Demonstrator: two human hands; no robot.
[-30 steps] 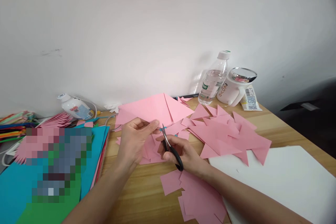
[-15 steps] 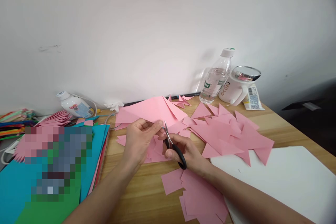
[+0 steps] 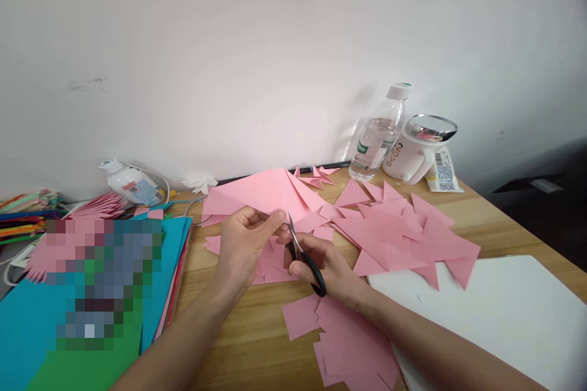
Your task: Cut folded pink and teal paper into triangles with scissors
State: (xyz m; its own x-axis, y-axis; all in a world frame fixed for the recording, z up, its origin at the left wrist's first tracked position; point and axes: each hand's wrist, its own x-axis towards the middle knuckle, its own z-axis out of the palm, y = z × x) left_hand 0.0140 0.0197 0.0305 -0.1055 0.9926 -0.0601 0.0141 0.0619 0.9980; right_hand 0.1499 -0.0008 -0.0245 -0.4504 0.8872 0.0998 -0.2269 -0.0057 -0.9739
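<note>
My left hand (image 3: 245, 241) is closed in a pinch over the middle of the table. A thin, bluish sliver shows at its fingertips beside the scissor blades; its kind is too small to make out. My right hand (image 3: 328, 263) is shut on black-handled scissors (image 3: 316, 275), whose narrow metal blades point up and away, close to the left fingertips. Behind both hands lies a large folded sheet of pink paper (image 3: 257, 189). Smaller pink paper pieces lie partly hidden under the hands.
Pink triangles (image 3: 385, 232) overlap a white board (image 3: 495, 311) at right. Pink squares (image 3: 353, 342) lie in front. A water bottle (image 3: 376, 140), white mug (image 3: 408, 156) and small packet (image 3: 443, 171) stand by the wall. Blue sheets (image 3: 27, 317) and a white bottle (image 3: 131, 183) are at left.
</note>
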